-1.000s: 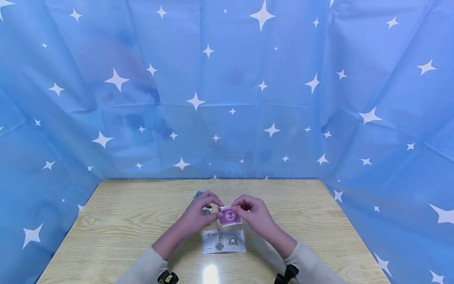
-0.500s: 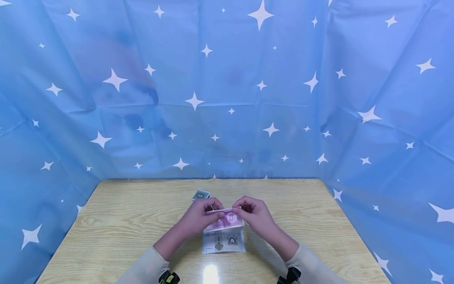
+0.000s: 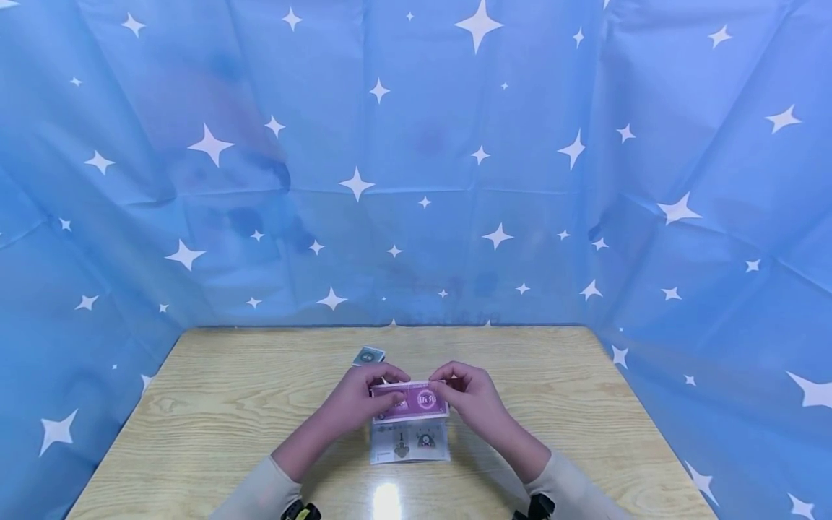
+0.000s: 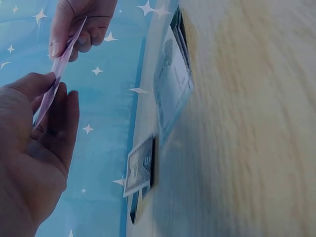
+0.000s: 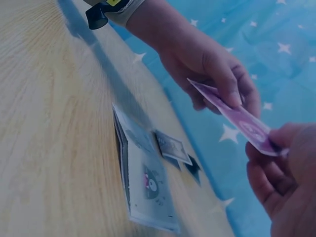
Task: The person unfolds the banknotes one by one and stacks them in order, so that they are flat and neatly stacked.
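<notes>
A purple banknote (image 3: pixel 416 412) is stretched out wide between my two hands, its printed face toward the head camera. My left hand (image 3: pixel 357 397) pinches its left part, thumb in front and fingers behind. The upper right corner is pinched by my right hand (image 3: pixel 477 401). In the right wrist view, the purple banknote (image 5: pixel 242 121) is raised off the table, running from one hand to the other. Below it in the head view lies a whitish folded paper (image 3: pixel 411 444) printed with a 1 and a small cartoon figure; its layers stand slightly apart in the right wrist view.
Behind my left hand lies a small green folded note (image 3: pixel 367 356) on the wooden table (image 3: pixel 227 412). Beside it, a greyish folded note (image 4: pixel 139 168) shows in the left wrist view. A blue star-patterned cloth (image 3: pixel 416 217) hangs behind the table.
The purple banknote was folded short one second ago and has opened out to full width. My left hand has shifted its hold toward the left part; my right hand has stayed nearly in place.
</notes>
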Action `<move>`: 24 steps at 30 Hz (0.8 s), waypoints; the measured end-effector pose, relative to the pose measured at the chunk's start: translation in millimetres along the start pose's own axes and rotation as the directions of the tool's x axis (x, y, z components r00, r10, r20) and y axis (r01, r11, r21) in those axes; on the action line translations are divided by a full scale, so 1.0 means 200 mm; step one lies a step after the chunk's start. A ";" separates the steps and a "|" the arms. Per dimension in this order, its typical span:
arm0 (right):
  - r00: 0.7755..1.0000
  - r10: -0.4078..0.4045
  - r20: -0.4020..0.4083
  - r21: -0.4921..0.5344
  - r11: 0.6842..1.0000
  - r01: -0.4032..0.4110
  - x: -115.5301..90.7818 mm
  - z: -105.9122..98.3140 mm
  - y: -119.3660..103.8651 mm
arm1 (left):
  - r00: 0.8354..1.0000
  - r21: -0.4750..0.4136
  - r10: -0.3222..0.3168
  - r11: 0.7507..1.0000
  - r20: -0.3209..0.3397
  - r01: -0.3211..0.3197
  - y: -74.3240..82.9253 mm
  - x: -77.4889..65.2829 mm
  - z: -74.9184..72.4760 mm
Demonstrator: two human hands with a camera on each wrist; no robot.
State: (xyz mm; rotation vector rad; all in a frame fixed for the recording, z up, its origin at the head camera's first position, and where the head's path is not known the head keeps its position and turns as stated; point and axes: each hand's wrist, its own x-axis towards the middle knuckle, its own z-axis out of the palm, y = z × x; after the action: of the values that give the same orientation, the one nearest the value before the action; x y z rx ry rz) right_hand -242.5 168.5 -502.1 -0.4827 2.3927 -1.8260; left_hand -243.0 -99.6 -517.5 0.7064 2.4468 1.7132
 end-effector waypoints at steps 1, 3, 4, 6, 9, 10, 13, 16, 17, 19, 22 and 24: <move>1.000 0.004 0.000 -0.007 1.000 -0.004 0.00 0.00 0.00 | 1.000 0.008 -0.005 1.000 -0.001 0.005 0.00 -0.01 0.00; 1.000 0.007 0.004 -0.028 1.000 -0.007 -0.02 0.00 0.01 | 1.000 0.018 -0.015 1.000 -0.005 0.015 -0.01 -0.03 -0.01; 1.000 0.014 0.008 -0.037 0.999 -0.013 -0.02 0.00 0.01 | 1.000 0.026 -0.020 0.999 -0.008 0.020 -0.01 -0.03 -0.02; 0.999 0.029 0.019 -0.060 0.998 -0.028 -0.03 0.00 0.02 | 1.000 0.042 -0.030 0.999 -0.009 0.031 -0.02 -0.05 -0.02; 0.998 0.046 0.041 -0.074 0.996 -0.042 -0.04 0.00 0.02 | 0.999 0.052 -0.040 0.998 -0.002 0.040 -0.02 -0.06 -0.03; 0.998 0.049 0.050 -0.071 0.996 -0.046 -0.05 0.00 0.03 | 0.999 0.056 -0.035 0.998 0.004 0.035 -0.03 -0.07 -0.03; 0.997 0.033 0.076 -0.076 0.997 -0.027 -0.07 0.00 0.03 | 1.000 0.054 -0.022 0.998 0.022 0.021 -0.03 -0.08 -0.03; 0.996 0.025 0.087 -0.088 0.996 -0.017 -0.08 0.00 0.04 | 0.999 0.061 -0.014 0.998 0.045 0.012 -0.03 -0.09 -0.03; 0.996 0.025 0.087 -0.096 0.995 -0.016 -0.09 0.00 0.05 | 0.998 0.064 -0.016 0.998 0.053 0.013 -0.03 -0.09 -0.03; 0.996 0.032 0.082 -0.104 0.994 -0.023 -0.09 0.00 0.05 | 0.997 0.066 -0.017 0.998 0.070 0.012 -0.03 -0.10 -0.03; 0.996 0.052 0.074 -0.108 0.993 -0.044 -0.11 0.00 0.06 | 0.995 0.067 -0.029 0.997 0.099 0.023 -0.03 -0.12 -0.02; 0.995 0.068 0.072 -0.108 0.992 -0.060 -0.11 0.01 0.06 | 0.992 0.071 -0.037 0.997 0.117 0.029 -0.04 -0.13 -0.02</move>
State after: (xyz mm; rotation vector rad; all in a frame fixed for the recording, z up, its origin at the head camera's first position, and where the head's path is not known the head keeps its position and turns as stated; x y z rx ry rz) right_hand -223.2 177.5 -517.5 -0.4703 2.4337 -1.6321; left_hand -223.5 -116.4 -527.6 0.7469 2.4333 1.5349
